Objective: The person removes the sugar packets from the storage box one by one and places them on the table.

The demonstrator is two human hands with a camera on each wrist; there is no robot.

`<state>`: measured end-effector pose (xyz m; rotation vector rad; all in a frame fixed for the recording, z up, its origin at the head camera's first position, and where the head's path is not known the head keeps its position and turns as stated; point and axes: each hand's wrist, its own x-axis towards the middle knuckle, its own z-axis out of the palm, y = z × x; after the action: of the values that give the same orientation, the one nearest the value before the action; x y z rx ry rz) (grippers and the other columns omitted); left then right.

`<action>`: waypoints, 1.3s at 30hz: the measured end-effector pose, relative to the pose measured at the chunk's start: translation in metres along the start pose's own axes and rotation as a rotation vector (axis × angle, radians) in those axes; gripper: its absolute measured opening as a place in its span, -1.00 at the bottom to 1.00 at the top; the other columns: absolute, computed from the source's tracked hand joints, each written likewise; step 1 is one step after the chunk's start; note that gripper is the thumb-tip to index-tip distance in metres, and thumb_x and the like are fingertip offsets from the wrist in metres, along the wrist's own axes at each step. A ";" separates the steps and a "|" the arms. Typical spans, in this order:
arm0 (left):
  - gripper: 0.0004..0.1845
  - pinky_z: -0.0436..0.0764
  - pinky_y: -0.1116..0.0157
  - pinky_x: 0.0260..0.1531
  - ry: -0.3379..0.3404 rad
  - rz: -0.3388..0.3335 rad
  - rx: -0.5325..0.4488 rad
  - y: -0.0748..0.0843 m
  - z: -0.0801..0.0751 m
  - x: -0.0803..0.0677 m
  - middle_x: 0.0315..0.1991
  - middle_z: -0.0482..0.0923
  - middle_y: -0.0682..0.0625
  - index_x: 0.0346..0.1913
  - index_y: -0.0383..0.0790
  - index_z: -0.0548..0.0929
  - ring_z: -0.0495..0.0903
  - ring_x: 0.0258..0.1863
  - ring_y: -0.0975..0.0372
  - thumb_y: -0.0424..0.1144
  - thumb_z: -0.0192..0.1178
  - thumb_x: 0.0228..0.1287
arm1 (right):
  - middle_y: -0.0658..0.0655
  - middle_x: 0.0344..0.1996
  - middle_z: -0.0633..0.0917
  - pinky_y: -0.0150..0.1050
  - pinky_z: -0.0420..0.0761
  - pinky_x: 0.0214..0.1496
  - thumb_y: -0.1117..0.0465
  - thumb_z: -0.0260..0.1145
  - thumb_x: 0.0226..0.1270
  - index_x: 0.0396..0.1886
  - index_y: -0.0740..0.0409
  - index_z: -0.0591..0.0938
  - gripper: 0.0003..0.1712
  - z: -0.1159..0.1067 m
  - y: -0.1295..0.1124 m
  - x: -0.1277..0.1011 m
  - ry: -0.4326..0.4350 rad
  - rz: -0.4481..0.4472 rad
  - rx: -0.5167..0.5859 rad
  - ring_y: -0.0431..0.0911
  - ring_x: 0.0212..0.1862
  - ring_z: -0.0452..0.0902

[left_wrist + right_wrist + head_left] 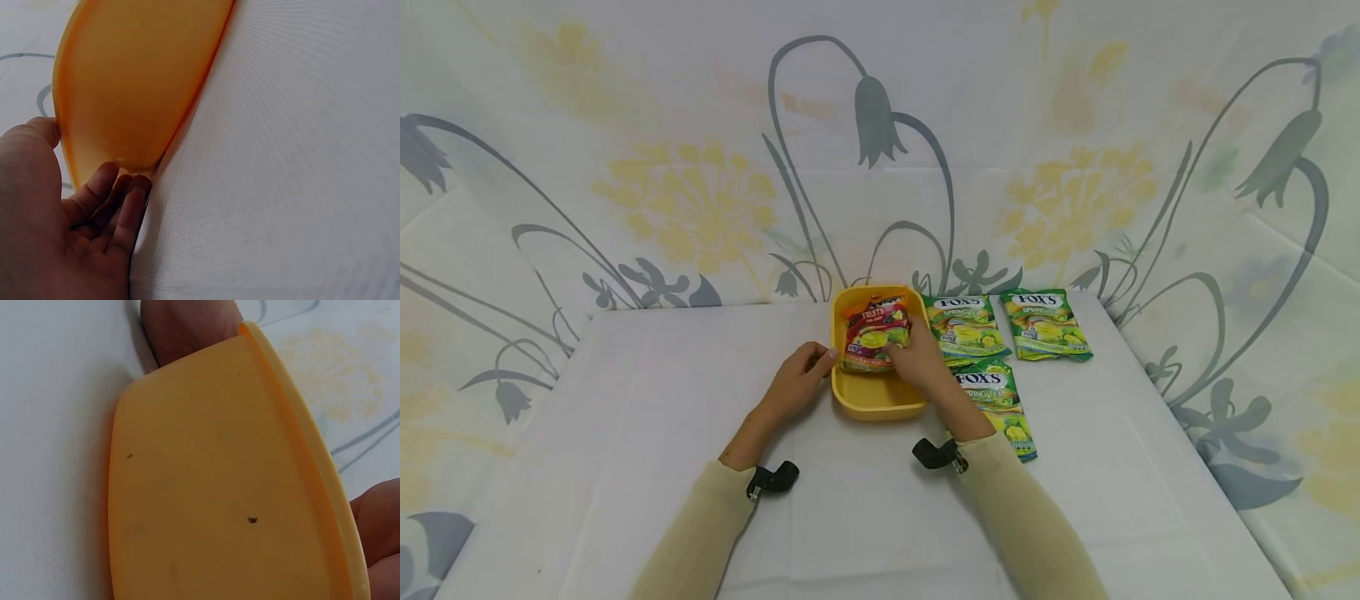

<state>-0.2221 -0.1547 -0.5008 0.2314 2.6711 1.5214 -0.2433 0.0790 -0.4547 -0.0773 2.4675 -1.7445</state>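
Observation:
A yellow plastic tub (880, 410) rests on the white-covered table, with a red Fruits candy packet (874, 340) in its far part. My left hand (797, 379) holds the tub's left side; in the left wrist view its thumb (45, 130) meets the rim while the other fingers curl against the lower outer wall. Over the tub's right rim reaches my right hand (919, 357), gripping the red packet by its right side, thumb on the front. Its other fingers are hidden behind the packet. The right wrist view is mostly filled by the tub's outer wall (194, 462).
Right of the tub lie green Fox's Spring Tea candy packets: one (967, 327) close beside it, another (1047, 325) farther right, and a third (988, 392) nearer me, partly under my right forearm. A flower-patterned cloth (880, 208) hangs behind the table.

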 end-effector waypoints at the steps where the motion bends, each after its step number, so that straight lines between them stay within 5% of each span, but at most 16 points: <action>1: -0.53 0.54 0.11 0.04 0.001 0.000 -0.001 0.000 0.000 0.000 -0.04 0.63 -0.12 0.09 -0.23 0.59 0.56 -0.05 0.08 0.16 0.03 0.67 | 0.41 0.35 0.50 0.11 0.47 0.46 0.35 0.26 0.53 0.53 0.38 0.23 -0.32 0.000 0.000 0.000 0.011 -0.007 -0.001 0.22 0.35 0.49; 15: -0.52 0.57 0.10 0.06 -0.001 -0.011 -0.002 -0.001 0.001 0.001 -0.03 0.64 -0.13 0.10 -0.23 0.59 0.58 -0.05 0.07 0.16 0.03 0.67 | 0.39 0.35 0.51 0.08 0.53 0.41 0.32 0.25 0.49 0.48 0.39 0.32 -0.36 0.000 -0.006 -0.004 0.138 -0.043 0.019 0.19 0.34 0.51; 22: -0.52 0.58 0.10 0.06 0.004 -0.019 0.002 -0.002 0.001 -0.001 -0.04 0.64 -0.13 0.11 -0.24 0.59 0.57 -0.06 0.07 0.15 0.03 0.67 | 0.37 0.31 0.52 0.07 0.61 0.28 0.33 0.23 0.49 0.45 0.37 0.32 -0.40 -0.005 -0.012 -0.012 0.129 -0.023 0.146 0.17 0.25 0.55; 39: -0.52 0.59 0.10 0.07 0.002 -0.027 -0.001 0.001 0.001 -0.001 -0.05 0.64 -0.13 0.12 -0.24 0.58 0.59 -0.04 0.07 0.15 0.04 0.67 | 0.29 0.30 0.56 0.04 0.65 0.28 0.29 0.24 0.54 0.50 0.25 0.32 -0.39 -0.027 -0.019 -0.028 0.123 0.047 0.190 0.14 0.22 0.62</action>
<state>-0.2209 -0.1538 -0.5006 0.1926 2.6640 1.5162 -0.2192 0.1010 -0.4263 0.1075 2.3476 -2.0085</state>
